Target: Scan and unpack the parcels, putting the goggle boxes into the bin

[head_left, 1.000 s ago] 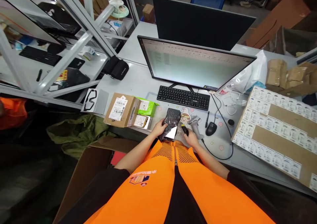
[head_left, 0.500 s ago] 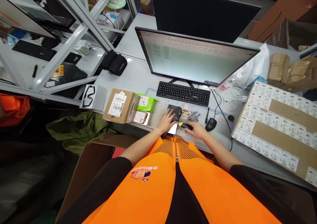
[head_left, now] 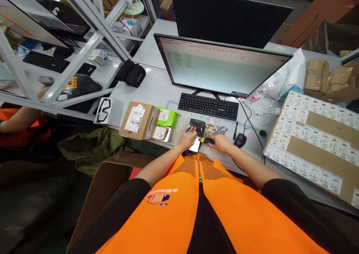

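Note:
On the desk edge close to my body lies a black plastic parcel (head_left: 197,125) with a white label (head_left: 195,145) on its near part. My left hand (head_left: 187,138) holds the parcel down from its left side, fingers bent over the plastic. In my right hand (head_left: 221,143) is a box cutter (head_left: 208,140), black with a yellow front end, its tip pointing left against the parcel's right side by the label. Whether the blade has gone into the plastic is too small to tell. A grey object (head_left: 223,130) lies just beyond my right hand.
Left of the parcel sit a cardboard box (head_left: 139,121), a green packet (head_left: 167,116) and a small labelled package (head_left: 162,133). A keyboard (head_left: 207,106) and monitor (head_left: 221,67) stand behind; a mouse (head_left: 240,140) and label-covered cardboard (head_left: 314,145) lie right. Another person's arm (head_left: 22,119) shows far left.
The box cutter has tipped and shifted slightly left, toward the parcel's label. My left hand's fingers have drawn in on the plastic. Another person's arm has come into view far left.

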The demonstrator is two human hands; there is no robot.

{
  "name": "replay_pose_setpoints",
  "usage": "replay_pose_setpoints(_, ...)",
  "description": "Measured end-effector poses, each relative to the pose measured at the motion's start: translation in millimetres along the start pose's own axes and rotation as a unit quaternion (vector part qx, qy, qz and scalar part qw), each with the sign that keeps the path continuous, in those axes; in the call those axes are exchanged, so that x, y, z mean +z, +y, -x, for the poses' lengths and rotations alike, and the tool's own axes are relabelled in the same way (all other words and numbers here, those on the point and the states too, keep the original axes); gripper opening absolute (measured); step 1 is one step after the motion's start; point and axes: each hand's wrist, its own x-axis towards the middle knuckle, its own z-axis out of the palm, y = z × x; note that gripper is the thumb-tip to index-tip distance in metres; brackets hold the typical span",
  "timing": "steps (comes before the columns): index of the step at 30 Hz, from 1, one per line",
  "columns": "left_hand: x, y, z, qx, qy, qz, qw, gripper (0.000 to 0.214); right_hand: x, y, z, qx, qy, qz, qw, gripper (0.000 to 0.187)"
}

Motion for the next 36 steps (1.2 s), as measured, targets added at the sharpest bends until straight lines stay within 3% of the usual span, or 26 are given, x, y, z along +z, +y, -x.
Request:
replay_pose_setpoints(5,-3.2,2.5,-1.8,0.000,-0.024,0.007,1.000,0.021,-15.9,-0.6,0.3,0.049,-0.002,0.002,0.999,0.044)
replay_pose_setpoints(9,-5.5,5.5,6.7,-0.030,-0.032,0.111,0.993,0.023,-61.5,51.0,1.9,0.175,0.061,0.014,0.983,0.051)
replay_pose_setpoints(11,-6.7,7.2,12.6,-0.092,-0.009,0.183,0.979,0.019,-85.6,81.1,2.2,0.221,0.132,0.012,0.966,0.054)
replay_pose_setpoints(13,-8.2,7.2,18.0,-0.170,0.034,0.219,0.960,0.022,-93.5,94.1,2.3,0.227,0.193,-0.020,0.954,0.052)
replay_pose_setpoints(16,-9.5,1.5,26.0,-0.258,0.110,0.214,0.936,0.037,-60.4,69.3,-0.1,0.216,0.187,-0.119,0.951,0.050)
replay_pose_setpoints(19,-7.2,-7.4,34.6,-0.332,0.173,0.204,0.904,0.038,9.8,21.8,-6.8,0.233,0.121,-0.168,0.950,0.046)
replay_pose_setpoints(22,-3.4,-11.8,38.0,-0.360,0.185,0.203,0.892,0.027,73.7,-6.9,-11.7,0.275,0.093,-0.182,0.939,0.050)
replay_pose_setpoints(24,-3.3,-11.7,34.1,-0.352,0.180,0.207,0.895,0.021,98.2,-12.2,-13.7,0.293,0.091,-0.183,0.934,0.049)
replay_pose_setpoints(28,-12.0,-11.7,17.7,-0.243,0.162,0.170,0.941,0.036,107.0,-10.1,-20.1,0.299,0.084,-0.190,0.931,0.044)
replay_pose_setpoints(31,-20.3,-17.3,6.6,-0.156,0.117,0.131,0.972,0.061,94.1,-8.2,-32.5,0.260,0.146,-0.209,0.932,0.047)
replay_pose_setpoints(34,-24.1,-27.2,-3.2,-0.190,0.054,0.186,0.963,0.073,75.9,-8.4,-55.8,0.178,0.231,-0.258,0.921,0.052)
replay_pose_setpoints(36,-24.8,-33.8,-11.2,-0.229,0.042,0.223,0.947,0.054,65.6,-11.3,-75.2,0.141,0.229,-0.316,0.910,0.055)
